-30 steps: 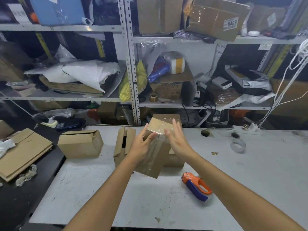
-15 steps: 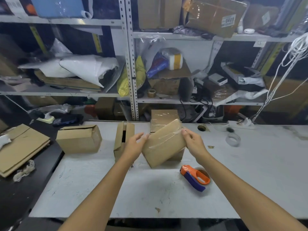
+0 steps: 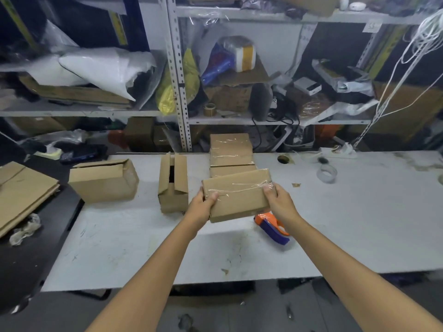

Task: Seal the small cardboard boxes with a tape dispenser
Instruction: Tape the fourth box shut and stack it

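I hold a small taped cardboard box (image 3: pixel 237 195) above the grey table (image 3: pixel 143 248), its taped face up and nearly level. My left hand (image 3: pixel 203 207) grips its left end and my right hand (image 3: pixel 278 202) grips its right end. Behind it stands a stack of taped boxes (image 3: pixel 231 149). To the left, an untaped box (image 3: pixel 173 185) stands on end with its flaps open, and another untaped box (image 3: pixel 103 180) lies further left. The orange and blue tape dispenser (image 3: pixel 273 226) lies on the table under my right wrist.
A clear tape roll (image 3: pixel 326 173) sits on the table at the right. Flattened cardboard (image 3: pixel 21 190) lies on the dark surface at the left. Cluttered metal shelves (image 3: pixel 179 92) stand behind the table.
The box was turned from upright on end to nearly level with the taped face up, and has been brought lower and nearer the stack. Both hands shifted to its two ends.
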The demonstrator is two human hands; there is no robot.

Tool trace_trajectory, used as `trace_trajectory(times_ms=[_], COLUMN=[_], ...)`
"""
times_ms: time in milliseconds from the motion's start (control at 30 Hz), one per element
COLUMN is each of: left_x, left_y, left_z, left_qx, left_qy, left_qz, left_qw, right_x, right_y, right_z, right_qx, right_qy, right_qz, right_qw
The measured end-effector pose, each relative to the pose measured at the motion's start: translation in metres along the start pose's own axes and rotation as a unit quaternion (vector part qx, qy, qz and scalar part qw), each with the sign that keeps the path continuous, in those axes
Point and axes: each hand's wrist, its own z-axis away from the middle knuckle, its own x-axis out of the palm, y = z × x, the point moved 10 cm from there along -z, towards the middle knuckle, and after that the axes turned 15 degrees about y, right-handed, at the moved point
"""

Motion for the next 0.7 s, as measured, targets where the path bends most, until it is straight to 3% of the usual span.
trace_trajectory(times_ms=[100,200,433,567,700], left_x=[-0.009,-0.017,-0.019,-0.026,-0.04], left_y=[-0.008,-0.011,-0.023,-0.035,-0.041], left_z=[0.008,0.018,0.026,0.017,0.008], left_qx=[-0.023,-0.027,-0.009,-0.004,0.002], left_qy=[0.029,0.027,0.0,0.017,0.126], left_qz=[0.002,-0.014,-0.056,-0.066,-0.085], left_qw=[0.999,0.999,0.998,0.998,0.988], right_x=[0.007,0.014,0.052,0.058,0.055], right_y=[0.006,-0.011,0.006,0.025,0.05], right_z=[0.0,0.003,0.016,0.024,0.021], right_qx=[0.003,-0.058,-0.076,-0.061,-0.01], right_qy=[-0.036,-0.088,-0.266,-0.241,-0.147], right_qz=[0.03,0.023,0.1,0.086,0.038], right_qw=[0.999,0.994,0.956,0.965,0.988])
